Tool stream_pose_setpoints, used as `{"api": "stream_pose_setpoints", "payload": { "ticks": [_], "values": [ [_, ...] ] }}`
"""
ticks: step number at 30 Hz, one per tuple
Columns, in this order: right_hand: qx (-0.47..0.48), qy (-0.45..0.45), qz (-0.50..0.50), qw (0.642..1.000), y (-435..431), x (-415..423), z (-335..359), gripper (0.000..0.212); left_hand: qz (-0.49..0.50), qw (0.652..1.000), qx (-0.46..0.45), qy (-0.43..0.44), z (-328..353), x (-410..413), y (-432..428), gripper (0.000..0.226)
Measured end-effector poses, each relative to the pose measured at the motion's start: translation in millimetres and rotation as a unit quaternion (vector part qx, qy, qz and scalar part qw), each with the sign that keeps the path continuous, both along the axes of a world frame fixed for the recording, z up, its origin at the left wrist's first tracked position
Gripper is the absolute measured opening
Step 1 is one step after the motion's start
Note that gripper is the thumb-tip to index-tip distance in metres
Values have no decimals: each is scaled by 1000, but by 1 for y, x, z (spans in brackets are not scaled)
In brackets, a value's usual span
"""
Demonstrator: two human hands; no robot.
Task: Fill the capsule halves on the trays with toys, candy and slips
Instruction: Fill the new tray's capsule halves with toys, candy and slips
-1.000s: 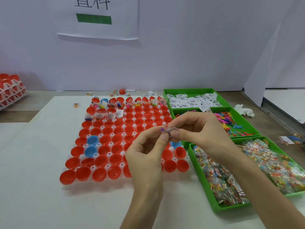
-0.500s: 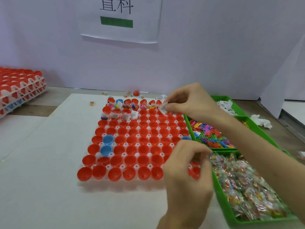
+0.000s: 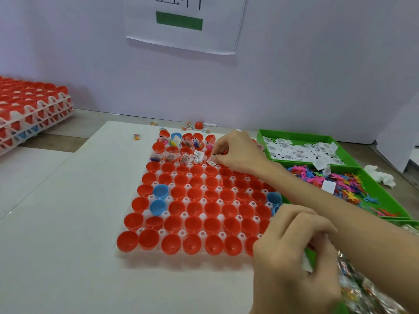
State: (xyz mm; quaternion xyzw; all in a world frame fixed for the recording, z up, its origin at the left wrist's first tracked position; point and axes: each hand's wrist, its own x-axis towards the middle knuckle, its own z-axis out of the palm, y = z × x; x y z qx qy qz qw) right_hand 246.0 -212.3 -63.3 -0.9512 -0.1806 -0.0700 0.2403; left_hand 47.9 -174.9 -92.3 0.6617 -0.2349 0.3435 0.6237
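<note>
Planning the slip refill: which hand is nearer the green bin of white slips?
Right. The right hand pinches a slip just left of the bin; the left hand is nearer the person, by the tray's near right corner.

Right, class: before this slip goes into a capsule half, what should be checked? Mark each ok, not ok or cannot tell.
1. Right hand pinches a slip: ok.
2. Capsule half beneath it free: cannot tell, the hand hides it.
3. Green slip bin stocked: ok.
4. Nearer red capsule halves empty, open side up: ok.
5. Left hand holds a spare piece: cannot tell, fingers curled.
</note>
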Motion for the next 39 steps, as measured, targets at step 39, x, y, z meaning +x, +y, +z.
{"api": "stream_pose_setpoints", "payload": {
  "ticks": [39],
  "values": [
    [-78,39,20,996,3,9,20,15,13,999,2,32,0,2,4,26]
  ]
}}
